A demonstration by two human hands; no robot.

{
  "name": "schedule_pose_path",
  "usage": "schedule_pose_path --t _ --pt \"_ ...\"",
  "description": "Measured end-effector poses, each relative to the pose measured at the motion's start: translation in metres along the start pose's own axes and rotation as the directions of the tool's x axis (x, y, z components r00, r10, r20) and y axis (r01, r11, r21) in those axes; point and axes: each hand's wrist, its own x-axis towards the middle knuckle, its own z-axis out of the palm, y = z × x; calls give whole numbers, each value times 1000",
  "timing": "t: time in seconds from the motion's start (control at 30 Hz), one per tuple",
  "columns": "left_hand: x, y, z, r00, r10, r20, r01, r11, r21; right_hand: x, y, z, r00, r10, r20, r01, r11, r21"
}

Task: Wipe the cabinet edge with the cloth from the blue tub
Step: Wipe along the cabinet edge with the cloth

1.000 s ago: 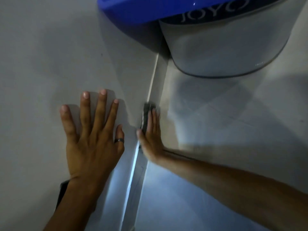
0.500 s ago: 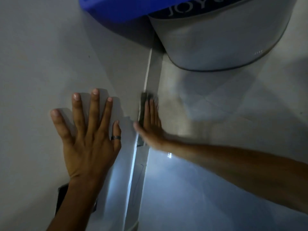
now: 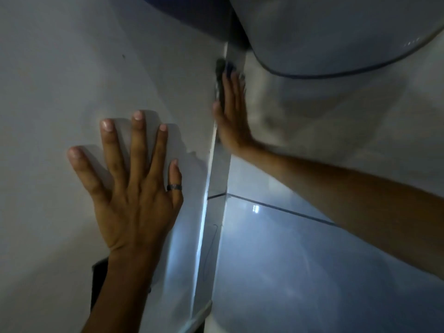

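Observation:
A white cabinet panel fills the left, and its narrow edge (image 3: 217, 179) runs up the middle of the view. My left hand (image 3: 134, 188) lies flat on the cabinet face with fingers spread and a ring on one finger. My right hand (image 3: 230, 114) presses a dark cloth (image 3: 219, 68) flat against the cabinet edge; only the cloth's upper end shows past the fingertips. The blue tub (image 3: 197, 18) sits at the top, mostly out of view.
A large white tub-shaped container (image 3: 336, 32) with a dark rim stands at the top right, close above my right hand. Glossy floor tiles (image 3: 312, 272) with a grout line lie to the right. A dark object (image 3: 98, 280) shows behind my left wrist.
My right hand has slid the cloth up along the cabinet edge toward the tubs. The view has shifted, so the tubs sit higher in the frame. My left hand stays flat.

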Motion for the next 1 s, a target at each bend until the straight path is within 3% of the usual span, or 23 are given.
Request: schedule_pose_path --t 0.13,0.3,0.4,0.5,0.57,0.63,0.8,0.9,1.0 --pt "2 3 -5 1000 -7 5 6 1000 31 58 -12 -17 994 27 -103 -23 999 36" --pt "1 5 -8 1000 13 -15 -12 996 94 15 -19 -6 996 55 -68 -54 998 20" --pt "2 5 -8 999 21 -34 -17 994 108 -69 -8 7 991 64 115 -61 998 -24" --pt "2 3 -7 999 16 -34 -12 992 122 -173 6 19 928 18 373 27 993 -116" --pt "3 1 -7 1000 15 -23 -12 992 126 -209 15 25 890 16 455 49 990 -130" --pt "3 1 -9 1000 18 -10 -16 991 132 -200 15 29 906 40 421 15 992 -127" --pt "4 2 -17 997 43 58 -51 990 132 -83 3 11 988 13 152 -7 999 -43" --pt "3 2 -28 991 41 125 -56 991 121 -25 -14 -6 996 91 25 -93 994 52" --pt "-7 2 -41 977 49 209 -71 993 99 -15 -28 -11 986 167 -16 -165 982 87"
